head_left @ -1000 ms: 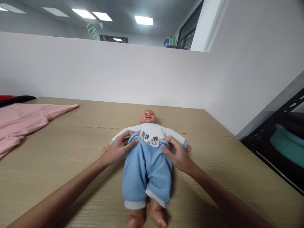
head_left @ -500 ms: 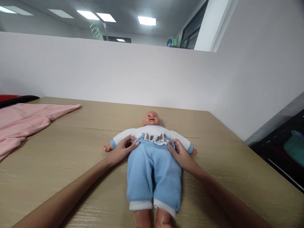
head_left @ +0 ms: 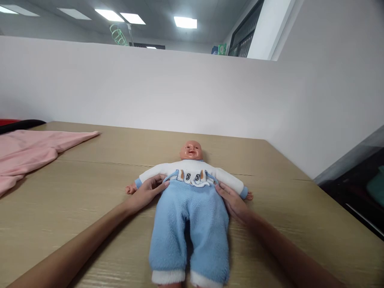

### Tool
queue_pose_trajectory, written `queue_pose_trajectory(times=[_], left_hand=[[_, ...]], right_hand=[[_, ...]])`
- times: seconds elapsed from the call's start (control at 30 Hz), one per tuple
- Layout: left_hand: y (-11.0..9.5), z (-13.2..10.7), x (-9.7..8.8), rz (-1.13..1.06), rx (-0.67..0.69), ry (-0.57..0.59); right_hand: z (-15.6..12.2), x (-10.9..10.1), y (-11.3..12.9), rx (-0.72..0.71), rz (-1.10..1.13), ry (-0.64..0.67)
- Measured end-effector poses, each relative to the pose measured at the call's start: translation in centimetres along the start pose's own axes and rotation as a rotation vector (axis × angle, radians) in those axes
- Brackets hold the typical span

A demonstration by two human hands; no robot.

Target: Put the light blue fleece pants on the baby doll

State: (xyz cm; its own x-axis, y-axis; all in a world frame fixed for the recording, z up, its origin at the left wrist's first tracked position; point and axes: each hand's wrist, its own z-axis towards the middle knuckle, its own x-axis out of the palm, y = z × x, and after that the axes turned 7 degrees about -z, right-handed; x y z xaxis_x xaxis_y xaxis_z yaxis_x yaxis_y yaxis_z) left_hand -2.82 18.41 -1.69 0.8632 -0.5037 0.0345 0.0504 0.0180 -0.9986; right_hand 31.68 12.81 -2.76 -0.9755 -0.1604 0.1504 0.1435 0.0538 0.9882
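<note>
A baby doll (head_left: 191,150) lies on its back with its arms spread, its head away from me. It wears a white long-sleeved top (head_left: 164,169) and fuzzy blue overalls (head_left: 192,204) with a long-eared animal face on the bib and thin blue straps. My left hand (head_left: 150,189) is closed at the overalls' left side, its thumb on the fabric by the strap. At the opposite side, my right hand (head_left: 233,200) has its fingers together on the waist, just below the other strap; part of its grip is hidden. The doll's lower legs are cut off by the frame.
The wooden table (head_left: 99,192) ends at a white low wall (head_left: 150,88). Pink cloth (head_left: 33,150) lies at the left, near a black-edged red object (head_left: 21,125). A dark item with something teal (head_left: 375,186) stands beyond the right edge.
The doll's legs and overalls appear lower and nearer to me. My left hand has shifted slightly left. The fingers of my right hand have gone from round the strap to the waist side.
</note>
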Motion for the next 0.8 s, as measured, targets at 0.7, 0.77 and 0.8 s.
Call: queue_pose_trajectory(times=[0.7, 0.77, 0.8], left_hand=[[0.0, -1.1, 0.7, -0.349, -0.024, 0.034], [0.0, -0.9, 1.2, -0.324, -0.03, -0.009], [0.1, -0.8, 1.3, -0.291, -0.03, -0.028]], right_hand=[[-2.0, 1.4, 0.8, 0.042, 0.113, -0.018], [-1.7, 1.9, 0.8, 0.053, 0.101, -0.081], [-1.5, 2.0, 0.7, 0.052, 0.097, -0.11]])
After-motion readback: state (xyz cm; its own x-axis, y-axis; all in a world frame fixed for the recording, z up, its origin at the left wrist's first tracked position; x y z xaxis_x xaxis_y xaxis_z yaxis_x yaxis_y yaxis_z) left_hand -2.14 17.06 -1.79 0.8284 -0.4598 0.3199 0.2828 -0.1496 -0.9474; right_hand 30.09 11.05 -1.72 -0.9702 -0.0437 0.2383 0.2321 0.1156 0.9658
